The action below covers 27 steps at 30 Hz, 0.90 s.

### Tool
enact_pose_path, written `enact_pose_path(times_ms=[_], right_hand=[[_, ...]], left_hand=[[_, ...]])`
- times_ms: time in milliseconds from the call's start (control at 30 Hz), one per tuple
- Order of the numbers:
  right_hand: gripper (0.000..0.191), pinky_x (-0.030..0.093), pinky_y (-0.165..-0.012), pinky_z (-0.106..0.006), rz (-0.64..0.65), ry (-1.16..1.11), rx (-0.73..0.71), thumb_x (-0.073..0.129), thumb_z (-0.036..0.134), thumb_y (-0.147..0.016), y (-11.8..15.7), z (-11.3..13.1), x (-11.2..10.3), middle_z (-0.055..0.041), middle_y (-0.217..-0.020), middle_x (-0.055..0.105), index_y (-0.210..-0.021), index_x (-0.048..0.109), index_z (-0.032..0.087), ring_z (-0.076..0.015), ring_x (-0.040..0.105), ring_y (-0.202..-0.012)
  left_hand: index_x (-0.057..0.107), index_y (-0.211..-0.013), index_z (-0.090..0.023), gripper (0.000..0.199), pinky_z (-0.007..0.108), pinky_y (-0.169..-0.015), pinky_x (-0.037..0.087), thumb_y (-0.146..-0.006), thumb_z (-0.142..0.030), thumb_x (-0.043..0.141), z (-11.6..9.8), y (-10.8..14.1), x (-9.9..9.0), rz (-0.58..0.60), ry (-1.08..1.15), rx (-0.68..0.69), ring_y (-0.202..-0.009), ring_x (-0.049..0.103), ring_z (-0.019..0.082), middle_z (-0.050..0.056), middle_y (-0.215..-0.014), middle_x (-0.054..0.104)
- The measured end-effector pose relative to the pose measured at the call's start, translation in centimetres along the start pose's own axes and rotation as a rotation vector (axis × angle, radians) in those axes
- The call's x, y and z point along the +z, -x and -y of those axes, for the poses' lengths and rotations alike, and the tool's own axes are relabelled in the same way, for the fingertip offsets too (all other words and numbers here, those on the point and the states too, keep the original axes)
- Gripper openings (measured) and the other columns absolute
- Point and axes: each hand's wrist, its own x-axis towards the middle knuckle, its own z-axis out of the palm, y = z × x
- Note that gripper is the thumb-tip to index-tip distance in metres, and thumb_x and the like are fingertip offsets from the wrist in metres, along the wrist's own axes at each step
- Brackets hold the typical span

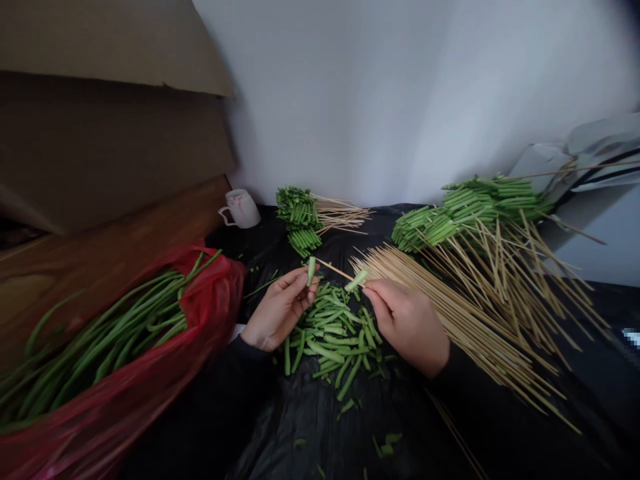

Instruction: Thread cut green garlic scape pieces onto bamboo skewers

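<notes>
Pinched in the fingers of my left hand (283,303) is a short cut piece of green bean (311,271), held upright. My right hand (410,323) is closed on a thin wooden skewer (334,269), whose tip points left toward that piece. Another bean piece (357,281) sits on the skewer just in front of my right fingers. Below and between both hands lies a loose pile of cut bean pieces (337,340). To the right of my right hand is a stack of bare skewers (440,300), partly covered by my forearm.
A red plastic bag (215,300) of long green beans (125,333) lies at left. Against the wall stand a mug (241,209), a small pile of filled skewers (300,217) and a larger one (475,210). Cardboard (110,133) looms upper left. Black plastic sheeting (280,427) covers the surface.
</notes>
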Motion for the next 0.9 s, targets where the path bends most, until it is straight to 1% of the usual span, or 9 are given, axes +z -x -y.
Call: enact_pose_path(times_ms=[67,167,533,633,733,900], right_hand=[[0.026,0.044,-0.077,-0.028,0.026,-0.013,-0.018,0.039,0.024,-0.097,0.11,0.06,0.02,-0.0055,-0.090,0.069,-0.098,0.065,0.018,-0.0169,0.064,-0.085],[0.025,0.045,-0.080,-0.028,0.043,0.001,-0.052,0.042,0.019,-0.095,0.26,0.11,0.14,-0.0062,-0.095,0.069,-0.101,0.066,0.018,-0.0173,0.065,-0.090],[0.024,0.045,-0.077,-0.027,0.061,0.057,-0.050,0.044,0.017,-0.094,0.26,0.21,0.22,-0.0059,-0.093,0.070,-0.101,0.067,0.019,-0.0177,0.066,-0.088],[0.025,0.044,-0.074,-0.027,0.073,0.065,-0.057,0.044,0.017,-0.094,0.24,0.23,0.20,-0.0057,-0.091,0.069,-0.101,0.067,0.019,-0.0173,0.065,-0.085],[0.025,0.041,-0.068,-0.027,0.093,0.096,-0.070,0.044,0.016,-0.092,0.22,0.31,0.19,-0.0045,-0.087,0.068,-0.102,0.066,0.019,-0.0161,0.064,-0.078],[0.025,0.035,-0.061,-0.027,0.099,0.142,-0.074,0.044,0.015,-0.092,0.34,0.52,0.16,-0.0033,-0.083,0.066,-0.102,0.066,0.019,-0.0152,0.061,-0.071]], left_hand=[[0.072,-0.098,-0.013,0.020,0.015,-0.062,0.048,-0.078,-0.015,0.072,-0.21,-0.04,-0.03,0.001,0.073,-0.039,-0.067,0.057,0.007,0.003,-0.077,0.064],[0.072,-0.101,-0.014,0.021,0.015,-0.062,0.049,-0.081,-0.013,0.068,-0.32,-0.08,-0.10,0.002,0.113,-0.052,-0.066,0.057,0.006,0.002,-0.077,0.063],[0.069,-0.106,-0.013,0.023,0.016,-0.062,0.051,-0.084,-0.010,0.064,-0.27,-0.01,-0.15,-0.004,0.088,-0.014,-0.068,0.058,0.007,0.003,-0.079,0.063],[0.070,-0.104,-0.013,0.022,0.015,-0.062,0.051,-0.083,-0.013,0.066,-0.18,-0.06,-0.16,-0.006,0.065,0.003,-0.068,0.059,0.007,0.004,-0.079,0.065],[0.073,-0.099,-0.011,0.019,0.014,-0.061,0.051,-0.082,-0.014,0.068,-0.09,-0.18,-0.15,-0.023,0.054,0.019,-0.067,0.059,0.007,0.004,-0.077,0.065],[0.074,-0.093,-0.010,0.015,0.012,-0.059,0.052,-0.078,-0.009,0.070,-0.20,-0.38,-0.28,-0.070,0.090,0.009,-0.066,0.061,0.006,0.003,-0.077,0.067]])
